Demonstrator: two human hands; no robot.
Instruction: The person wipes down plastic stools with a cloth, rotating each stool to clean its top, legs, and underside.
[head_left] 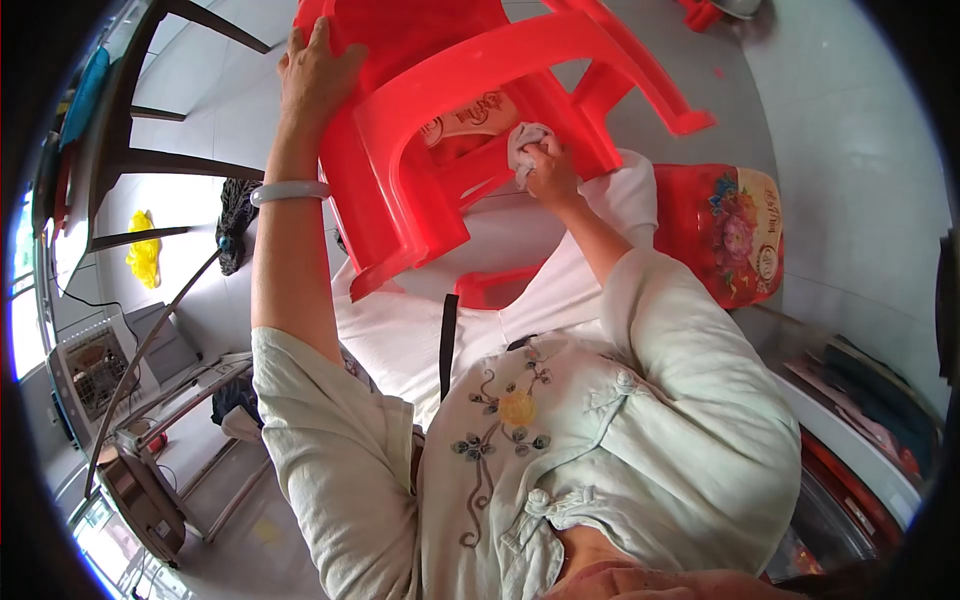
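Observation:
A red plastic chair (430, 110) is tipped over in front of my lap, its legs and underside turned partly towards me. My left hand (318, 70), with a pale bangle on the wrist, grips the chair's upper left edge. In my right hand (550, 175) a crumpled white cloth (531, 146) is bunched, close against the chair's inner side near a leg. Printed lettering shows through the opening of the chair. Just right of my knee stands a red stool (715, 235) with a flower print.
A dark wooden chair (120, 160) stands at the left. Near it on the floor lie a yellow bag (143, 250) and a mop with a dark head (236, 225). A shelf with folded items (860, 400) runs along the right wall.

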